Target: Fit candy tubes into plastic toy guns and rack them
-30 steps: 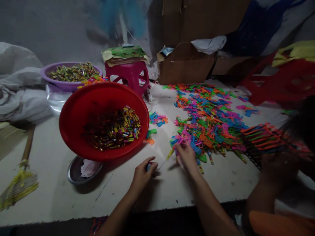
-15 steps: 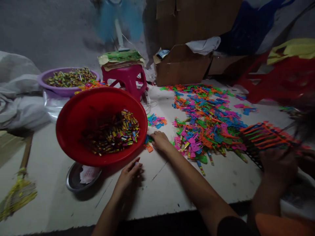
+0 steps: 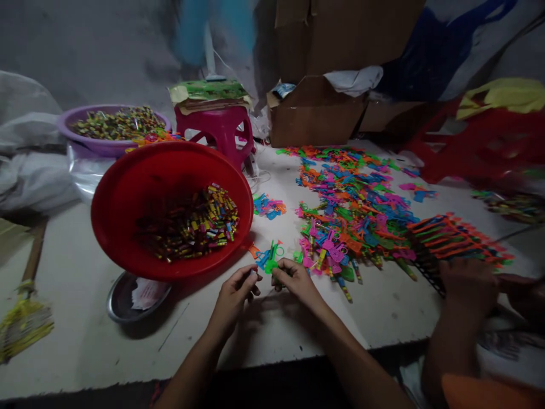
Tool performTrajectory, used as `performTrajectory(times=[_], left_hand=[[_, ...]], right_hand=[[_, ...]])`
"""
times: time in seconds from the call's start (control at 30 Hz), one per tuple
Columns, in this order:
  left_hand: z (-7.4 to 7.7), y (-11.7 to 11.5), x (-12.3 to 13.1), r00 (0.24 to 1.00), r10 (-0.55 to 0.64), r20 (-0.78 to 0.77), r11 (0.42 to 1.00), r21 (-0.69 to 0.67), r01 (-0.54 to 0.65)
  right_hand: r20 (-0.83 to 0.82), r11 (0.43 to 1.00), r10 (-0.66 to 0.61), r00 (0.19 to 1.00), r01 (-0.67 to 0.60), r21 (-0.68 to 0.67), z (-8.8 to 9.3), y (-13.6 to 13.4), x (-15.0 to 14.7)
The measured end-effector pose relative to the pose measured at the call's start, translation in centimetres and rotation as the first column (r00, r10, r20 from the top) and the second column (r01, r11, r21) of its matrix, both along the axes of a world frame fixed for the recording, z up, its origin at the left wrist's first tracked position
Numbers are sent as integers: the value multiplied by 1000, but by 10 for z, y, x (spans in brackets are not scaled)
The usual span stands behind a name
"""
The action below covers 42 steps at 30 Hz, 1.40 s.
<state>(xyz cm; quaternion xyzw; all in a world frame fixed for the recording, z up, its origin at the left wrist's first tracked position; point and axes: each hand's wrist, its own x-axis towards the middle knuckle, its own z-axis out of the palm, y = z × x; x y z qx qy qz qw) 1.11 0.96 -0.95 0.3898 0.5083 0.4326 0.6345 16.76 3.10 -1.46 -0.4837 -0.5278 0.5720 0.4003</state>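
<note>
My right hand point(image 3: 296, 278) is closed on a green toy gun point(image 3: 271, 260), thumb and fingers pinching its lower end above the table. Close beside it, my left hand point(image 3: 238, 288) is pinched shut, with a small pale bit showing at the fingertips that I cannot make out. Just beyond my hands lie a blue toy gun point(image 3: 260, 260) and an orange one point(image 3: 254, 250), near the rim of a tilted red basin point(image 3: 114, 227). Small tubes in shiny printed wrappers point(image 3: 208, 221) are heaped in that basin.
A pile of bright plastic toy guns point(image 3: 340, 210) spreads to my right, some with wrapped tubes. Farther right, a co-worker's hand point(image 3: 468, 281) is at a dark rack point(image 3: 428, 261) of orange pieces. A metal bowl point(image 3: 114, 307), purple basin point(image 3: 63, 128) and pink stool point(image 3: 221, 133) stand left.
My right hand has come back from beside the red basin with the green toy gun. My left hand has moved right and up, so both hands are now close together.
</note>
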Motion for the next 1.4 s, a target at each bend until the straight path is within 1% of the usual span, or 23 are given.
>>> performTrajectory(times=[0.1,0.23,0.33,0.4,0.53,0.63,0.73,0.8,0.83,0.9,0.93,0.97,1.0,1.03,1.07,1.1,1.13,1.17,1.2,1.23,1.27,1.33,1.4], left_hand=[[3,-4,-2,1000,26,-13,1000,15,-26],[7,-6,-3,993,97,-66,994,53,-94],[10,-7,-2,987,85,-134,994,79,-75],[11,-8,-1,987,83,-140,994,80,-72],[7,-12,0,979,116,-169,990,94,-101],[5,-15,1,955,164,-248,977,173,-123],[4,-16,5,951,110,-288,973,228,-44],[3,-13,8,943,30,-331,971,233,51],[2,-11,8,933,-7,-361,967,235,99],[-1,-4,4,903,-26,-430,958,246,144],[-2,2,-2,885,14,-465,955,268,126],[-4,8,-10,858,87,-506,948,306,84],[-5,15,-21,807,178,-563,935,352,39],[-5,22,-34,723,272,-636,915,402,10],[-5,29,-47,595,325,-735,904,427,34],[-5,36,-60,420,324,-848,912,397,99],[-4,43,-72,228,267,-937,936,308,169],[-2,49,-82,72,202,-977,954,213,209],[-1,54,-89,-23,158,-987,964,149,220],[1,58,-94,-81,124,-989,969,104,222],[2,61,-96,-103,112,-988,972,87,218],[2,65,-96,-123,106,-987,974,78,213],[2,67,-96,-138,97,-986,973,64,221]], right_hand=[[-70,999,-32,997,31,-20,1,-4,-9],[-117,996,-85,989,89,30,-2,-10,-21],[-51,994,-64,997,68,84,-2,-15,-26],[19,991,-66,998,63,121,-1,-17,-27],[126,976,-138,982,113,188,2,-21,-30],[147,967,-176,973,143,212,-3,-27,-38],[115,960,-196,974,167,226,-13,-32,-46],[140,961,-193,971,159,225,-18,-30,-39],[189,964,-189,964,145,223,-19,-26,-30],[356,958,-243,902,164,237,-16,-13,0],[466,943,-308,830,200,267,-12,-6,20],[564,907,-416,713,275,320,-8,3,40],[648,850,-526,550,347,396,-3,11,60],[686,766,-635,355,403,500,2,19,77],[684,688,-703,194,428,586,5,26,88],[673,646,-733,97,408,645,7,33,93],[672,652,-736,84,357,669,6,38,90],[690,697,-709,143,283,658,4,42,80],[725,763,-646,240,182,620,-1,46,64],[763,824,-547,345,61,564,-8,48,44],[789,859,-457,411,-26,511,-15,50,22],[831,897,-319,456,-139,420,-29,52,-20],[861,908,-247,444,-205,366,-39,52,-47]])
